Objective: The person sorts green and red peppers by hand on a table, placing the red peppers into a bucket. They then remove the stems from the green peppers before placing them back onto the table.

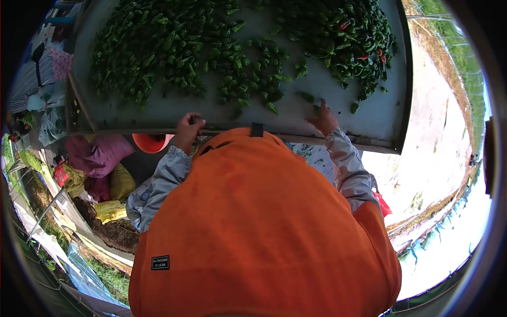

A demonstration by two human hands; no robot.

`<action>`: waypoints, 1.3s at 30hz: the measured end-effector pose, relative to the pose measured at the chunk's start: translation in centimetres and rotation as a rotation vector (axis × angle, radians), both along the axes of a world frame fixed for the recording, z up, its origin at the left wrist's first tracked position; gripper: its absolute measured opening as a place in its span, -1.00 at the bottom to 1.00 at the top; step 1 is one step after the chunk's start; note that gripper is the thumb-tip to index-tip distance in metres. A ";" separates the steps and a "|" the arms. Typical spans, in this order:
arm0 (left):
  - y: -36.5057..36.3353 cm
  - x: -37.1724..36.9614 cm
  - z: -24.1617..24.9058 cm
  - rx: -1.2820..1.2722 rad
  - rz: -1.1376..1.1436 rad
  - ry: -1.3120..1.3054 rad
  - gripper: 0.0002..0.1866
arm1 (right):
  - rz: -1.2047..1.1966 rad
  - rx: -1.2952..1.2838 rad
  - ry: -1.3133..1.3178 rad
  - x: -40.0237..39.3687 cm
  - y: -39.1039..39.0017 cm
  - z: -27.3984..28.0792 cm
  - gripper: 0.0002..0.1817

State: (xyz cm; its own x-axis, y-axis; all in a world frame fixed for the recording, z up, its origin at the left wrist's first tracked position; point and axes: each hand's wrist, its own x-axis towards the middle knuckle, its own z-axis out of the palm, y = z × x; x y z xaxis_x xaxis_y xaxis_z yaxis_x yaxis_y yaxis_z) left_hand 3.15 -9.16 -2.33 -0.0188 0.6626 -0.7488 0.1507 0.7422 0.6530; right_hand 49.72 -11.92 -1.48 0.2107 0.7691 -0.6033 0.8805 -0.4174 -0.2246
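Observation:
Green peppers lie heaped over a grey metal sorting table, with a few red ones in the right-hand pile. My left hand is at the table's near edge, its fingers curled closed; what they hold, if anything, is too small to make out. Over the table's near right part, my right hand has its thumb and forefinger apart. Just beyond those fingertips lies a single green pepper. Loose peppers lie between the two hands, nearer the piles.
Raised rims border the table. Below its left side are a red bucket, a pink sack and yellow bags. Plastic bags and cloths lie left of the table. My orange top fills the lower middle.

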 end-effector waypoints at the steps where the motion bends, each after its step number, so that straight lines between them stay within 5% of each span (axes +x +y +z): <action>1: -0.6 -0.2 -1.5 0.161 -0.124 0.110 -0.58 | -0.001 -0.007 0.008 -1.9 0.5 0.2 0.14; 3: -1.1 0.1 -4.8 0.487 -0.366 0.340 -0.40 | 0.005 -0.022 0.022 -5.3 2.0 0.3 0.25; 6: 1.3 4.1 1.2 0.617 -0.766 0.485 -0.16 | 0.021 -0.027 0.033 -9.8 4.2 -0.1 0.34; 9: 4.3 7.1 3.7 0.697 -1.248 0.594 -0.16 | -0.024 -0.089 0.066 -12.9 7.3 -0.8 0.40; 12: 5.8 7.8 0.1 0.865 -1.273 0.565 -0.23 | -0.237 -0.161 0.267 -15.6 10.6 0.7 0.38; 22: 17.0 -1.9 -0.6 0.661 -0.904 1.068 -0.31 | -0.181 0.041 0.796 -28.7 25.1 -4.7 0.19; 25: 16.8 -5.5 2.8 0.720 -0.604 0.886 -0.43 | -0.112 0.089 0.973 -27.5 25.7 -1.9 -0.05; 27: 15.1 -8.6 0.8 0.827 -0.309 0.758 -0.51 | 0.017 0.325 0.664 -21.9 25.2 -1.9 -0.30; 30: 9.1 -10.1 0.3 0.419 0.097 0.351 -0.74 | 0.086 0.568 0.066 -12.0 22.7 -2.8 -0.60; 33: 3.0 -9.1 0.0 0.113 0.483 -0.144 -0.83 | 0.094 0.511 -0.206 -5.4 21.9 0.7 -0.65; 39: -2.9 -4.3 1.4 -0.072 0.725 -0.384 -0.88 | 0.281 0.368 -0.552 0.9 24.2 3.5 -0.59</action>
State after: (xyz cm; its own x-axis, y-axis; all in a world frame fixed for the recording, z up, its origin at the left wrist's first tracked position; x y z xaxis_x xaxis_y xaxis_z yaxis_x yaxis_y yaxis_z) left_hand -1.12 -12.07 -0.92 -0.1574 0.5342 -0.8306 -0.6060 0.6118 0.5084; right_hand 50.63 12.29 2.03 0.1745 0.9721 -0.1569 0.9691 -0.1413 0.2022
